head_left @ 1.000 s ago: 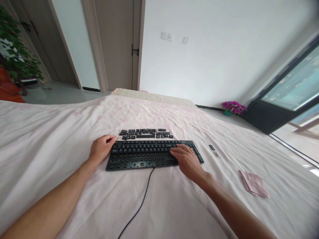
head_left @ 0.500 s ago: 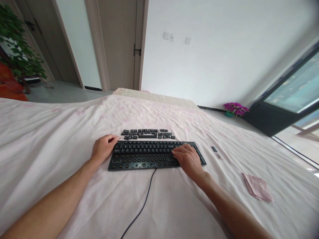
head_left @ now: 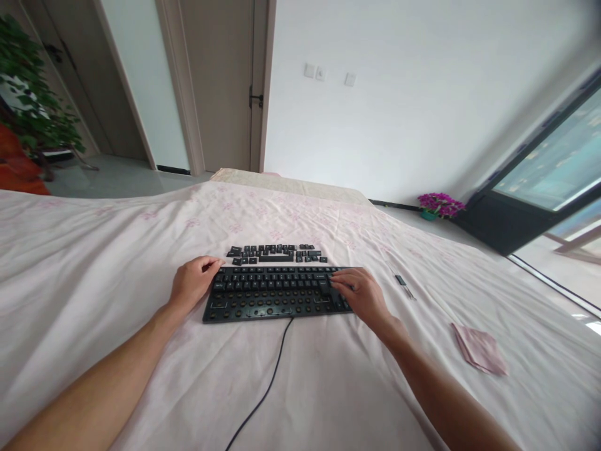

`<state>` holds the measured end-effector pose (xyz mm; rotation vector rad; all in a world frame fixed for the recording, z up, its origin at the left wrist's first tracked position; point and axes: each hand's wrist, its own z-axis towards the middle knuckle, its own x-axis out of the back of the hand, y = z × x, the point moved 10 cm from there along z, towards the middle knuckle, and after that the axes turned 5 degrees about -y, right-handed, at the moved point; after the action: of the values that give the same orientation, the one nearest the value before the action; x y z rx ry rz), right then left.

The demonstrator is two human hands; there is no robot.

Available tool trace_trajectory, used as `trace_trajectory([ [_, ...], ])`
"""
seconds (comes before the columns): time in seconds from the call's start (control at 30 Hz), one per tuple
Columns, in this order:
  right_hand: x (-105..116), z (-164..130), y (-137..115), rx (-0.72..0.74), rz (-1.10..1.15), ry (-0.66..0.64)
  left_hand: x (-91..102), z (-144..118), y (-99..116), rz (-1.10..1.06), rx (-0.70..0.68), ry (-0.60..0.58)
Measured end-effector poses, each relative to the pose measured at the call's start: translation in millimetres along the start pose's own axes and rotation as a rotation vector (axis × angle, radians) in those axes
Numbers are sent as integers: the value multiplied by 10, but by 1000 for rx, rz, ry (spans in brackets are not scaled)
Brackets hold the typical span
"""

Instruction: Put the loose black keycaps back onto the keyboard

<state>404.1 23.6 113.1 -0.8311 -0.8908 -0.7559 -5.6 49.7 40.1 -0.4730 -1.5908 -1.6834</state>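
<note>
A black keyboard [head_left: 267,291] lies on a bed with a pale pink sheet [head_left: 94,250]. Its lower rows show bare round sockets where keycaps are off. Several loose black keycaps [head_left: 277,253] lie in rows just behind it. My left hand [head_left: 190,285] has curled fingers at the keyboard's far left corner and holds it there. My right hand [head_left: 364,294] lies over the keyboard's right end and hides it, with fingertips on the keys there. Whether those fingers pinch a keycap is hidden. The keyboard's cable [head_left: 272,376] runs toward me.
A small dark tool [head_left: 401,282] lies on the sheet right of the keyboard. A folded pink cloth [head_left: 479,347] sits further right. Beyond the bed are a door [head_left: 220,81], a green plant [head_left: 32,106], purple flowers [head_left: 439,203] and a large window [head_left: 549,163].
My right hand has slid a little further over the keyboard's right end, which it now covers. My left hand has stayed at the left corner.
</note>
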Motion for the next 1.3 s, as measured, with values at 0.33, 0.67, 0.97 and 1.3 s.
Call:
trace_trajectory([
  [0.33, 152, -145, 797, -262, -184, 41, 58, -81, 137, 156, -14, -44],
  [0.67, -151, -17, -240, 71, -170, -145, -2, -80, 47, 170, 37, -53],
  [0.97, -280, 45, -263, 85, -212, -270, 14, -86, 57, 161, 69, -62],
  [1.3, -334, 170, -359, 107, -293, -471, 19, -89, 51, 159, 75, -60],
])
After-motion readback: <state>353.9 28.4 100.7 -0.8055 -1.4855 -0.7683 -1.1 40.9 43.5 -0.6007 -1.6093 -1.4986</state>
